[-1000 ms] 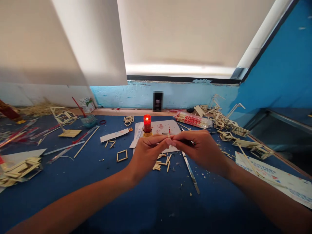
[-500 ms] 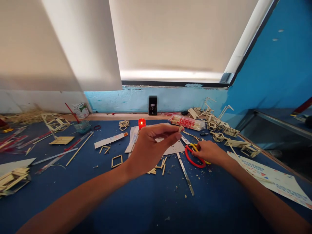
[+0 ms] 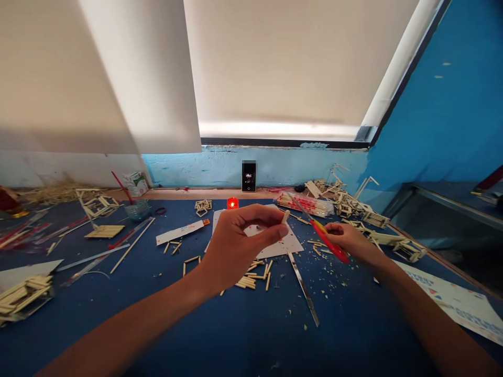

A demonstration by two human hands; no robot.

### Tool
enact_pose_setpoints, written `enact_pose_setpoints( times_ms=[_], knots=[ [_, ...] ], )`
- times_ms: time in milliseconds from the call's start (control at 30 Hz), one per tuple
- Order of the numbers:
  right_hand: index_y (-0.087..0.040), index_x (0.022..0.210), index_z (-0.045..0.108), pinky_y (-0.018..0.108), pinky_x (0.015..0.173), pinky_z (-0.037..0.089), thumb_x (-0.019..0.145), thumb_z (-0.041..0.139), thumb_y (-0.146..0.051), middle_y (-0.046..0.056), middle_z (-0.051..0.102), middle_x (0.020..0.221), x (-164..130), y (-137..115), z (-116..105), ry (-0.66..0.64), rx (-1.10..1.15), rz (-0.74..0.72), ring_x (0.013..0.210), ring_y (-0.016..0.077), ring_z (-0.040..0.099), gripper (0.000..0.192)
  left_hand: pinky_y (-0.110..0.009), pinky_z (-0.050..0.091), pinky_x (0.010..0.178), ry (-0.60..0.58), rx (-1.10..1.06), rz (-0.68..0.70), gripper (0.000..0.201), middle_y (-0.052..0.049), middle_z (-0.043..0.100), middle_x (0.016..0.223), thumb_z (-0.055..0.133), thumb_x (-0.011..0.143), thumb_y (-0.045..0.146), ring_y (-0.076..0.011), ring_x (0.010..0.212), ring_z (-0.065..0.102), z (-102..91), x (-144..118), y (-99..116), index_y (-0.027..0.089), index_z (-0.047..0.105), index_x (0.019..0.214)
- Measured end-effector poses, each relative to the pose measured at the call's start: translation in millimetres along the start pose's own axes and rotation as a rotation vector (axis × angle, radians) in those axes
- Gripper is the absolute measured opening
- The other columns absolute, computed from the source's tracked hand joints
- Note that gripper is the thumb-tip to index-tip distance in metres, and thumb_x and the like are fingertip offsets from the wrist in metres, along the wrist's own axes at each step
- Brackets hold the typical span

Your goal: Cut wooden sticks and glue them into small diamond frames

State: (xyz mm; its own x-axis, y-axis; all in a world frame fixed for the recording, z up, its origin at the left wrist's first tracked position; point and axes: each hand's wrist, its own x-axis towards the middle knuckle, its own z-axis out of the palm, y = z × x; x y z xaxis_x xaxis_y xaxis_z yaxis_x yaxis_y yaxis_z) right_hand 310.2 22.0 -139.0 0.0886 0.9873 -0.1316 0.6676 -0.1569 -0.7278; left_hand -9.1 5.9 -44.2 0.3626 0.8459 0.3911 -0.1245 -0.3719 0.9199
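Observation:
My left hand (image 3: 236, 246) pinches a short wooden stick (image 3: 286, 215) between thumb and forefinger, above a white paper sheet (image 3: 293, 242). To its right, my right hand (image 3: 351, 241) is closed on a pair of scissors (image 3: 334, 247) with red and yellow handles. The scissors are off the table, blades pointing up and left towards the packet of sticks. Below them lies a silver utility knife (image 3: 304, 293). Cut sticks (image 3: 247, 283) are clustered under my left hand, and a small stick frame (image 3: 192, 260) is partly hidden behind my left forearm.
A lit red candle (image 3: 232, 202) burns just behind my left hand. A packet of sticks (image 3: 304, 203) and several stick models (image 3: 346, 201) stand at the back right. A phone (image 3: 249, 177) leans on the wall. A glue jar (image 3: 137, 209) with a red brush stands back left.
My right hand has lifted the scissors off the table and turned them, blades now pointing up and left. The stick in my left hand now stands more upright. The view has shifted slightly.

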Motion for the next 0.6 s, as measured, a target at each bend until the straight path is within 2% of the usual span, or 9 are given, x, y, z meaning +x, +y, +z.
enact_pose_setpoints(
  times_ms=[67,133,267,333,400,500,600],
  knots=[
    [-0.018,0.098,0.060,0.028,0.056,0.048,0.097,0.060,-0.058,-0.001,0.059,0.076,-9,-11,1,-0.036,0.195,-0.115,0.058,0.0126,0.054,0.040,-0.022,0.067,0.069,0.009,-0.035,-0.016,0.014,-0.002,0.080,0.082,0.091,0.075,0.022,-0.0153,0.076,0.075,0.6,0,1,0.021,0.084,0.087],
    [-0.021,0.097,0.057,0.030,0.054,0.046,0.093,0.056,-0.068,-0.001,0.054,0.071,-20,-25,7,-0.088,0.360,-0.226,0.057,0.0145,0.050,0.047,-0.025,0.068,0.071,0.012,-0.076,-0.042,0.016,-0.002,0.080,0.081,0.093,0.072,0.023,-0.0167,0.076,0.077,2.0,-1,2,0.021,0.083,0.084],
    [-0.026,0.091,0.056,0.031,0.055,0.043,0.081,0.063,-0.078,-0.001,0.050,0.074,-50,-51,32,-0.172,0.568,-0.400,0.059,0.0153,0.045,0.054,-0.022,0.068,0.068,0.004,-0.166,-0.105,0.020,0.000,0.080,0.078,0.096,0.065,0.018,-0.0152,0.073,0.076,6.4,-1,2,0.021,0.082,0.079],
    [-0.027,0.092,0.058,0.031,0.057,0.042,0.075,0.067,-0.081,0.000,0.049,0.078,-66,-60,46,-0.184,0.617,-0.451,0.061,0.0153,0.042,0.058,-0.017,0.065,0.064,0.008,-0.227,-0.142,0.019,0.002,0.078,0.073,0.095,0.065,0.014,-0.0117,0.066,0.074,8.8,-1,3,0.020,0.082,0.076],
    [-0.029,0.102,0.062,0.033,0.062,0.046,0.073,0.066,-0.084,0.003,0.053,0.087,-80,-65,57,-0.191,0.621,-0.482,0.068,0.0179,0.046,0.063,-0.014,0.063,0.061,0.013,-0.278,-0.166,0.016,0.003,0.077,0.070,0.094,0.068,0.012,-0.0095,0.063,0.073,10.7,-2,2,0.020,0.081,0.075],
    [-0.032,0.117,0.062,0.035,0.071,0.051,0.083,0.060,-0.080,0.005,0.055,0.098,-88,-65,69,-0.218,0.568,-0.515,0.083,0.0232,0.052,0.059,-0.012,0.062,0.061,0.004,-0.283,-0.166,0.017,0.004,0.078,0.071,0.093,0.069,0.010,-0.0095,0.065,0.074,11.9,-4,-2,0.020,0.081,0.075],
    [-0.033,0.120,0.059,0.033,0.069,0.050,0.090,0.056,-0.076,0.004,0.052,0.095,-86,-61,77,-0.216,0.512,-0.521,0.081,0.0218,0.049,0.053,-0.014,0.063,0.061,-0.010,-0.277,-0.162,0.016,0.005,0.077,0.071,0.092,0.072,0.010,-0.0094,0.063,0.074,12.4,-4,-9,0.020,0.080,0.076]
  ],
)
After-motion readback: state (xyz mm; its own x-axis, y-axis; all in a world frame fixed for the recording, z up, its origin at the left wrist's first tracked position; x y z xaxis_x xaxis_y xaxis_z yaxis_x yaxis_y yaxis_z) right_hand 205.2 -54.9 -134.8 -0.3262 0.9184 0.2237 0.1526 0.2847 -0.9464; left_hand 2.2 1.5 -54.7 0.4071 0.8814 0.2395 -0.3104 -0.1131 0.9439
